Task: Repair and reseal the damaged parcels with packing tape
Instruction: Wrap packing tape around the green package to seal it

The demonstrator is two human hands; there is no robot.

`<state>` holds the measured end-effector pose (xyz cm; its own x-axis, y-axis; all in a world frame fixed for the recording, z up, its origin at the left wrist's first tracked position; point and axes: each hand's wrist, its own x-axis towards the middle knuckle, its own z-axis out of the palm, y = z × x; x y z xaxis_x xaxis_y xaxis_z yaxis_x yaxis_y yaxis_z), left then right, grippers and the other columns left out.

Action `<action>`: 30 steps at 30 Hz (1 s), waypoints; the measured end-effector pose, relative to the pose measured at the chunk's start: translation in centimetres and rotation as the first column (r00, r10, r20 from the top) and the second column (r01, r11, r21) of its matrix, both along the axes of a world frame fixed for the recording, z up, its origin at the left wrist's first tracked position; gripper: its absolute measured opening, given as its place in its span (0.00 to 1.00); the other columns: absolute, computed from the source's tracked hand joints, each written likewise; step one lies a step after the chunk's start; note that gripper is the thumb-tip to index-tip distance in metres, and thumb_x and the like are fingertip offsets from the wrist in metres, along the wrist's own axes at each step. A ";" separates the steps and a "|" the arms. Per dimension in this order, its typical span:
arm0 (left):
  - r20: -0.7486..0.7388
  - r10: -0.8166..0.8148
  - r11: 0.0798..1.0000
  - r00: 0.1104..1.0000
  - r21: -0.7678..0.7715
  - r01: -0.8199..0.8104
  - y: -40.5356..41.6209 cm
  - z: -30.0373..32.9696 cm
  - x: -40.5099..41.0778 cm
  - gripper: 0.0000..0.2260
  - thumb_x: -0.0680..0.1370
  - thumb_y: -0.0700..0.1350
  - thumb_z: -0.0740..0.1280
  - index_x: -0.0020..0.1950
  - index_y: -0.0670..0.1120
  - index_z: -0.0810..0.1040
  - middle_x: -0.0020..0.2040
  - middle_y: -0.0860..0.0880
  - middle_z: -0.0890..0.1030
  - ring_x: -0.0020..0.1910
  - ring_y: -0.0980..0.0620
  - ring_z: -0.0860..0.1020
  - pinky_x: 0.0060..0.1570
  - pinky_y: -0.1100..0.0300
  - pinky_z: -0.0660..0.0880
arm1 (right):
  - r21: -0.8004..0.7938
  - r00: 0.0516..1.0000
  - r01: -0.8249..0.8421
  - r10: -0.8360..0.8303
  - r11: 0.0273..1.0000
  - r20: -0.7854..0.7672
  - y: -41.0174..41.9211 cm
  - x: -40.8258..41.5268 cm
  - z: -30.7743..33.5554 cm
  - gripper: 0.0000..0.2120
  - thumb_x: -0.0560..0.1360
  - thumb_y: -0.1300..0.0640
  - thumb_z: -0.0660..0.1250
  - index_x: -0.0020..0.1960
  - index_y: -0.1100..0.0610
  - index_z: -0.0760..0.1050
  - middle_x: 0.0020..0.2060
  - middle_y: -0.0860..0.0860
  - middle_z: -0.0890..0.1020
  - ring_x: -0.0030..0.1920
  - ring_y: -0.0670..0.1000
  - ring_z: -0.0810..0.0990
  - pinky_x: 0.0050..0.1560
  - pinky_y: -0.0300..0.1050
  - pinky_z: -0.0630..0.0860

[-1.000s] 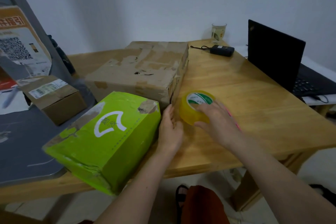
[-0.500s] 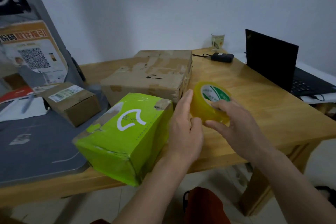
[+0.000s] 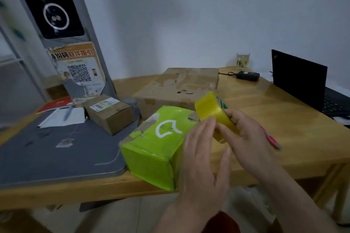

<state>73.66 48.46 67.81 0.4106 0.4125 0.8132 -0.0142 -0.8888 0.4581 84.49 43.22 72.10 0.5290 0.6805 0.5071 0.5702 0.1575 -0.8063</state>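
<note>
A single head-worn, wide-angle camera is looking forward and down from the near edge of the wooden table [image 3: 295,138], close above the person's raised hands. It is facing across the tabletop toward the white wall [image 3: 208,15] at the far edge, taking in the grey mat [image 3: 47,157] at the left and the laptop [image 3: 299,81] at the right edge. Straight lines are bending near the borders.
</note>
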 end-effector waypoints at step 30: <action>0.449 0.069 0.360 0.891 -0.844 0.398 6.7 7.1 -0.1 0.10 0.77 0.46 0.69 0.56 0.45 0.84 0.49 0.45 0.86 0.54 0.44 0.82 0.61 0.46 0.77 | 0.153 0.851 -0.296 0.333 0.943 -0.406 7.2 -3.4 2.0 0.09 0.80 0.59 0.60 0.55 0.57 0.77 0.46 0.53 0.84 0.45 0.46 0.82 0.44 0.36 0.77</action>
<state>73.60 55.13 74.93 0.3515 0.9332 0.0744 -0.4666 0.1058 0.8781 81.13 50.37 74.10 0.4684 0.8129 0.3462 0.0891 0.3463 -0.9339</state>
